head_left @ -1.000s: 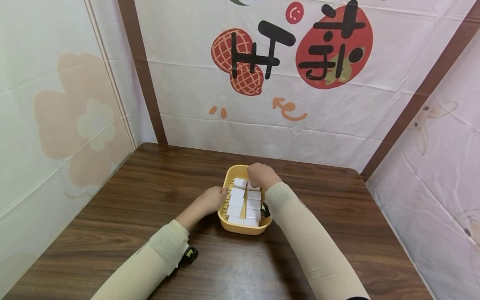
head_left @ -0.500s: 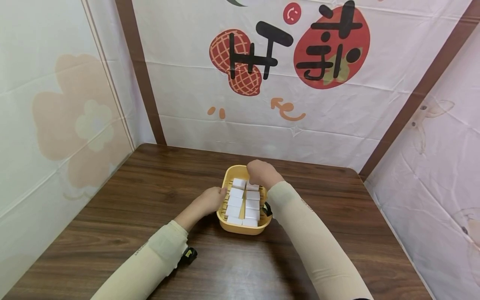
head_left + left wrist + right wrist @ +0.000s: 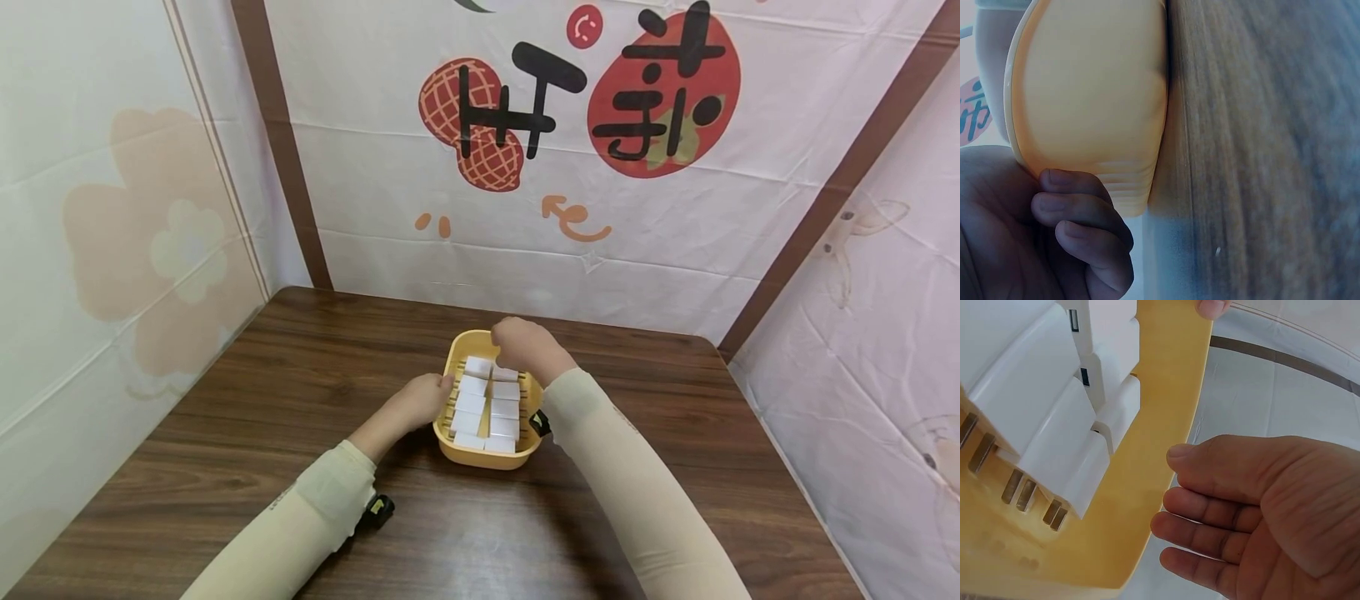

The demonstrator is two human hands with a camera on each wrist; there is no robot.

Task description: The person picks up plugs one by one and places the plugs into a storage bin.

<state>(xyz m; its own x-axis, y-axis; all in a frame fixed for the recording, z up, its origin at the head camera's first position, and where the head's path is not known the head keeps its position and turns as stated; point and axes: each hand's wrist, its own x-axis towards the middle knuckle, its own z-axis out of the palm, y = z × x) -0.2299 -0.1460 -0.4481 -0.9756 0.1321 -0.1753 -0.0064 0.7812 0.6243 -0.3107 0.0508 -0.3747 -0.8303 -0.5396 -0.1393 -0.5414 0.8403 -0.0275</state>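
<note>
A yellow plastic basket [image 3: 480, 459] on the table holds two rows of white plug chargers [image 3: 469, 403]. In the right wrist view, the chargers [image 3: 1032, 381] show flat metal prongs and small ports. My left hand [image 3: 423, 398] grips the basket's left rim. From the left wrist view, that hand [image 3: 1079, 231] has its fingers curled against the outside of the basket wall [image 3: 1091, 94]. Over the far right rim is my right hand [image 3: 531, 346], close above the farthest charger of the right row. In its wrist view this hand [image 3: 1235, 512] is loosely bent, with nothing between thumb and fingers.
The brown wooden table [image 3: 360, 333] extends around the basket. A white printed curtain [image 3: 360, 167] hangs behind it, with more curtains at both sides. A black wrist camera [image 3: 378, 510] sits under the left forearm, another [image 3: 539, 422] by the right.
My right hand has risen slightly off the farthest right charger, which shows more now, and its forearm has shifted right. The left hand keeps its grip on the basket.
</note>
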